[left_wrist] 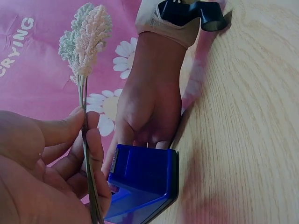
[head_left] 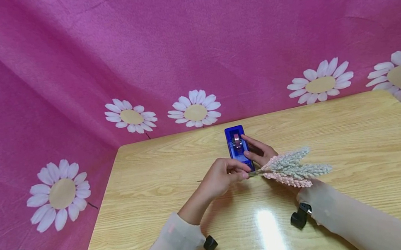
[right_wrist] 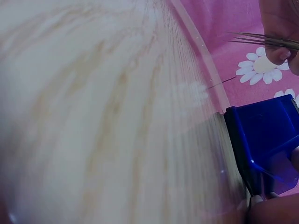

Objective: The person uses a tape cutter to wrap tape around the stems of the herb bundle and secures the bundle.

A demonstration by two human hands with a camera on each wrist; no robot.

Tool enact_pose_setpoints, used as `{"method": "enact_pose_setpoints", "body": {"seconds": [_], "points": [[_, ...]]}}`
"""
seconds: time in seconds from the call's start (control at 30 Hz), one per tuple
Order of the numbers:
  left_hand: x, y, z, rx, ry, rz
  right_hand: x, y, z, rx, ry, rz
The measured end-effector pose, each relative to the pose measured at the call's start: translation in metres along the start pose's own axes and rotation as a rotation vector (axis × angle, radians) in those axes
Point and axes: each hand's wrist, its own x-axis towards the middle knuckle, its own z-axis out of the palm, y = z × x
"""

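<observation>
My left hand (head_left: 220, 177) pinches the thin stems (left_wrist: 88, 161) of a small bunch of artificial flower sprigs (head_left: 292, 166) between thumb and fingers. The sprigs have pale pink and grey-green heads, which point right in the head view, over the right wrist. A blue tape dispenser (head_left: 231, 148) with a roll of tape (head_left: 238, 143) in it stands on the table just beyond the left fingertips. My right hand (head_left: 262, 150) grips the dispenser from its right side, with some fingers hidden behind it in the left wrist view. Stem ends (right_wrist: 247, 38) stick out past the left hand.
The wood-grain table (head_left: 358, 155) has its far edge close behind the dispenser. Pink cloth (head_left: 236, 45) with large white daisies hangs behind and to the left. Each wrist carries a black camera mount (head_left: 210, 244). Light glares off the table's near part.
</observation>
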Motion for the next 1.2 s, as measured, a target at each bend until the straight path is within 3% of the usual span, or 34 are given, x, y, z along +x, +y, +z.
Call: {"method": "enact_pose_setpoints", "body": {"seconds": [0.13, 0.4, 0.53, 0.7, 1.0, 1.1, 1.2], "points": [[-0.001, 0.002, 0.000, -0.017, -0.025, 0.001, 0.000, 0.001, 0.002, 0.048, 0.019, -0.007], [-0.002, 0.003, -0.002, -0.142, -0.064, -0.054, -0.004, 0.002, 0.005, 0.121, 0.027, -0.016], [-0.001, 0.003, -0.003, -0.130, -0.066, -0.068, -0.005, 0.001, 0.005, 0.098, 0.027, -0.008], [0.000, 0.000, -0.006, -0.073, -0.062, -0.034, -0.005, 0.000, 0.006, 0.120, 0.041, 0.006], [0.001, -0.001, -0.007, -0.088, -0.047, -0.008, -0.008, -0.013, 0.009, 0.150, 0.043, -0.021], [0.000, 0.000, -0.006, -0.096, -0.027, -0.019, -0.013, -0.020, 0.005, 0.052, 0.008, 0.006], [0.000, 0.001, -0.005, -0.121, -0.004, -0.060, -0.022, -0.043, 0.002, -0.092, -0.027, 0.042]]}}
